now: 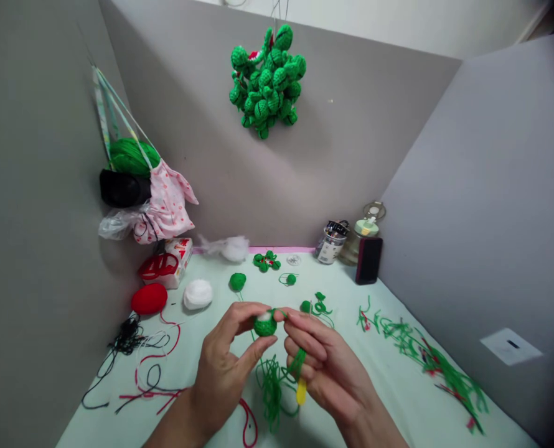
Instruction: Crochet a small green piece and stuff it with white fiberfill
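Between the thumb and fingers of my left hand is a small green crocheted ball, with white stuffing showing at its top. My right hand is closed close beside it, pinching green yarn that runs to the ball. A crochet hook with a yellow handle is also in the right hand; its thin metal shaft sticks up above the fingers. Green yarn passes over those fingers and falls to a loose tangle on the table below.
A green yarn ball, white yarn ball and red yarn ball lie behind and left. Green scraps spread at right. A phone leans by a jar. A green crocheted cluster hangs above; a pink pouch hangs left.
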Demonstrator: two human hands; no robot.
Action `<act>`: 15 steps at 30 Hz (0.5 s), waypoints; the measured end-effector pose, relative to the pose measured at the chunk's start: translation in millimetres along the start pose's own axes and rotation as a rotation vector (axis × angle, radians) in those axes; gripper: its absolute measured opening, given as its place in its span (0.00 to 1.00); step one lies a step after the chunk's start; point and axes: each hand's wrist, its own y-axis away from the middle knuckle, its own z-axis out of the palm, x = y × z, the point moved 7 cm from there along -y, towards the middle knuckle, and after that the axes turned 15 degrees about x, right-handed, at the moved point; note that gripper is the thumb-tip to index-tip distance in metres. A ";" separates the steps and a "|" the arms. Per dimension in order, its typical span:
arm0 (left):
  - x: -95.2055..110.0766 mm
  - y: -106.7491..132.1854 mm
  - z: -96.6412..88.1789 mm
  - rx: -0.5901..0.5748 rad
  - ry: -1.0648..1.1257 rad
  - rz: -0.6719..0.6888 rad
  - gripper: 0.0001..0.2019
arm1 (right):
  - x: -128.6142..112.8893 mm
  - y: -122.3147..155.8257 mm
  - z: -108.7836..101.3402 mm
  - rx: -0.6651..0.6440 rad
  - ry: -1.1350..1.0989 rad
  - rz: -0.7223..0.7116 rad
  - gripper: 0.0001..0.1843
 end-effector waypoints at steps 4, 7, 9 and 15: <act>7.6 -0.1 -1.9 0.017 0.048 0.014 0.25 | 3.2 4.8 -1.0 -0.018 -0.024 0.025 0.13; 16.6 -1.4 1.8 -0.056 -0.009 0.101 0.16 | 4.0 6.8 -1.6 0.019 -0.038 0.029 0.15; 17.3 -0.1 5.7 -0.100 -0.029 0.105 0.12 | 4.4 7.1 -3.4 0.079 -0.055 0.035 0.18; 3.9 14.9 15.4 -0.075 0.037 -0.030 0.13 | 4.3 7.5 -5.8 0.178 -0.107 0.050 0.23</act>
